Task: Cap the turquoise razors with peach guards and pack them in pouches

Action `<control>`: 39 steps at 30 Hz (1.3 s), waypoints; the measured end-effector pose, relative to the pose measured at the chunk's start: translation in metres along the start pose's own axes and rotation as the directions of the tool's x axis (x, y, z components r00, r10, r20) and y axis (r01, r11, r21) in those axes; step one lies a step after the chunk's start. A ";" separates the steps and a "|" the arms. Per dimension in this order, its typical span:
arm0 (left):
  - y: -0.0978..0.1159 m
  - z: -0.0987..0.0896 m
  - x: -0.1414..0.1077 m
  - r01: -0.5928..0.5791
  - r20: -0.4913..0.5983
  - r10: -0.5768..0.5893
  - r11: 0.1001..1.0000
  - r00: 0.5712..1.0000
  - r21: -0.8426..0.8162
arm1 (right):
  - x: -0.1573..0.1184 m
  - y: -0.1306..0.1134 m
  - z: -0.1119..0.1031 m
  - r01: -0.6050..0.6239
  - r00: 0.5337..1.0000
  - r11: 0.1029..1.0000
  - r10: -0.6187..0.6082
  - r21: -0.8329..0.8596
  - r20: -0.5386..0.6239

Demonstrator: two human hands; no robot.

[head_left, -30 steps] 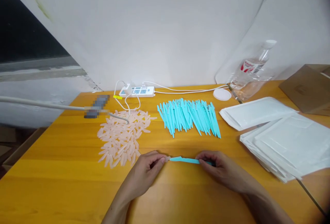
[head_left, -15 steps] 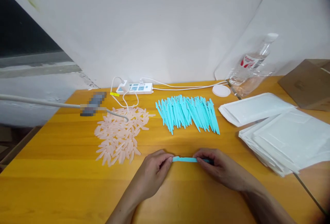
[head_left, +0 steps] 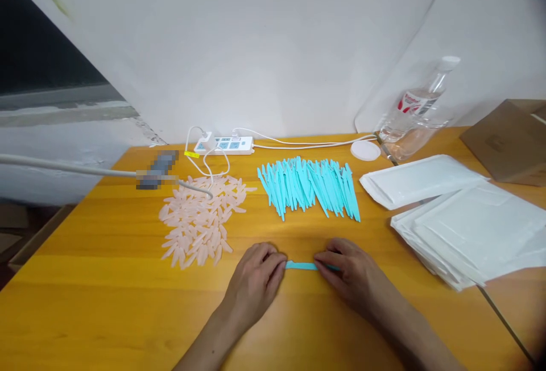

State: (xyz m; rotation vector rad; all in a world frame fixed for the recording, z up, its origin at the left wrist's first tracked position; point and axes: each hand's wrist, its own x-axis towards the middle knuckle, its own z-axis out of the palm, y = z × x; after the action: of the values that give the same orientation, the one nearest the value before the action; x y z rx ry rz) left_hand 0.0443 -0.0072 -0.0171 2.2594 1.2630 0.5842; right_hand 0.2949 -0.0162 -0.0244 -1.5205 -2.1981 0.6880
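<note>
A slim turquoise eyebrow razor (head_left: 301, 266) is held level between my two hands, low over the table. My left hand (head_left: 258, 274) is closed, thumb and fingers pinching its left end; those fingertips hide that end. Farther along, my right hand (head_left: 352, 271) pinches the handle, and a bit of turquoise shows behind its fingers. Beyond the hands lies a row of similar turquoise razors (head_left: 309, 186), side by side. Left of it, a loose spread of small pale pink pieces (head_left: 198, 223), which look like blade covers, covers part of the table.
White padded envelopes (head_left: 482, 234) are stacked at the right, near a cardboard box (head_left: 505, 140). A clear bottle (head_left: 412, 103) and a round white lid (head_left: 365, 150) sit by the wall. A power strip (head_left: 232, 145) stands behind the pink pieces; a pale cable (head_left: 85, 168) crosses above the left side.
My right hand has moved left along the razor, nearer my left hand, so less of it shows between them. The view has shifted slightly.
</note>
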 end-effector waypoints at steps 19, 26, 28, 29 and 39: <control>-0.015 -0.009 0.085 0.478 -0.017 -0.518 0.800 0.855 -0.362 | 0.063 -0.036 -0.019 -0.209 0.972 0.857 0.236 0.471 0.001; 0.040 0.005 0.029 0.362 0.173 -0.378 0.514 0.909 -0.778 | 0.074 -0.057 -0.004 -0.402 0.907 0.154 0.201 0.903 0.369; 0.040 0.003 0.015 0.373 0.192 -0.349 0.585 0.917 -0.720 | 0.066 -0.056 -0.002 -0.433 0.895 0.136 0.182 0.891 0.407; 0.034 -0.002 0.008 0.359 0.156 -0.344 0.671 0.926 -0.649 | 0.062 -0.053 -0.002 -0.422 0.902 0.224 0.198 0.878 0.383; -0.065 -0.086 -0.028 0.074 -0.035 -0.066 0.896 0.997 0.438 | 0.017 -0.014 0.009 0.009 0.994 0.996 -0.019 -0.087 -0.111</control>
State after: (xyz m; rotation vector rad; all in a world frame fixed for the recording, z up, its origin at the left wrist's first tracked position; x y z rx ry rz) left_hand -0.0616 0.0157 0.0092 2.5548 1.6112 0.3135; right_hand 0.2736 -0.0055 -0.0233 -1.5448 -2.1780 0.4964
